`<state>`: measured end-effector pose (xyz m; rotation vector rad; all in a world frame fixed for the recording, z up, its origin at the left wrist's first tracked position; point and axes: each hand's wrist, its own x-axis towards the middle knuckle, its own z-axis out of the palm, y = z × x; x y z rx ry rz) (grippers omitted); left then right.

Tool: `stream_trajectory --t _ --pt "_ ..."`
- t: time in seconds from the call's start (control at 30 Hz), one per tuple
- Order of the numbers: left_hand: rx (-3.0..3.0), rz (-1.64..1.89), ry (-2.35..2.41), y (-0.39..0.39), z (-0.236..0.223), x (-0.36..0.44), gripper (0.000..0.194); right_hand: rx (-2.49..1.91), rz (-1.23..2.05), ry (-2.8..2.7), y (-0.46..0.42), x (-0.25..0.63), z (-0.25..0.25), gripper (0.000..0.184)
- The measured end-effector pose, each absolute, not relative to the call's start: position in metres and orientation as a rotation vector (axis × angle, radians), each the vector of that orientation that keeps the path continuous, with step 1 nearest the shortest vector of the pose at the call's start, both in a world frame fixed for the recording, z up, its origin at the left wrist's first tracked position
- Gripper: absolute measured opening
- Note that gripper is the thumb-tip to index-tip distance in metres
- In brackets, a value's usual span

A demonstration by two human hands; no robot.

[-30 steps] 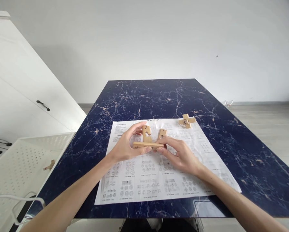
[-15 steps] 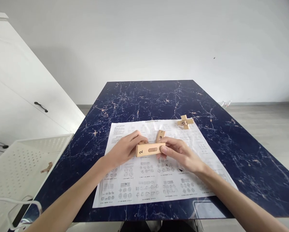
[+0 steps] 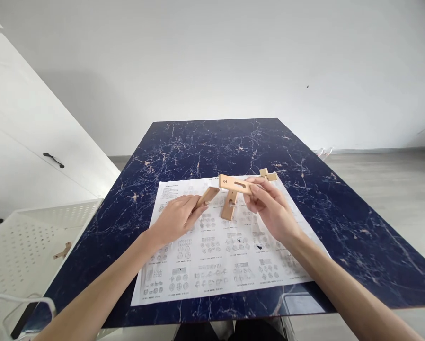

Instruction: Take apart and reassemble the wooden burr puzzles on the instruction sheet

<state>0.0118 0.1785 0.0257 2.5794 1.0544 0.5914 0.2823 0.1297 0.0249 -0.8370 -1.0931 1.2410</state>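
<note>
Furthest left, a small wooden piece [image 3: 62,251] lay in the white perforated tray [image 3: 21,265], well apart from the hands, so little there seemed likely to be disturbed. The left hand [image 3: 173,215] had its thumb and fingers clamped on the near end of a short wooden stick [image 3: 210,194], its far end sticking out over the printed sheet [image 3: 184,279]. Much of that stick was hidden in the grip, so any cut in it could have been turned the wrong way without showing, and a forced fit might then have jammed or chipped an edge.

Between the hands, the notched piece marked 1 [image 3: 227,211] lay on the sheet; a low pass by either hand could have knocked it round, or dragged the loose paper beneath it. Just above it in view, the slotted bar marked 2 [image 3: 231,182] was pinched at its right end by the thumb and fingers of the right hand [image 3: 272,208]. Held by one end only, it could have tipped or twisted if its free end had struck the stick. Beyond that hand, partly hidden, the wooden cross [image 3: 268,175] sat near the sheet's far right corner, where a stray knuckle might have nudged it
</note>
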Motion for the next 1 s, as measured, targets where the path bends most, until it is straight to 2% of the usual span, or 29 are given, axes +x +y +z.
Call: stream_trajectory --t 0.13,0.27,0.4,0.87,1.0 --pt "2.384 0.503 1.193 0.175 0.03 0.016 0.035 -1.038 1.05 -1.052 0.139 0.291 0.023 0.022" --pt "2.275 0.489 1.256 0.173 0.031 0.019 0.036 -1.411 0.745 -1.305 0.143 0.293 0.02 0.041" --pt "2.264 0.494 1.291 0.17 0.031 0.026 0.038 -1.545 0.594 -1.563 0.146 0.29 0.015 0.048" --pt "2.857 0.616 1.279 0.179 0.023 0.035 0.048 -1.733 0.294 -1.728 0.149 0.284 -0.007 0.026" --pt "2.841 0.629 1.236 0.182 0.022 0.041 0.035 -1.735 0.273 -1.766 0.149 0.285 -0.008 0.023"
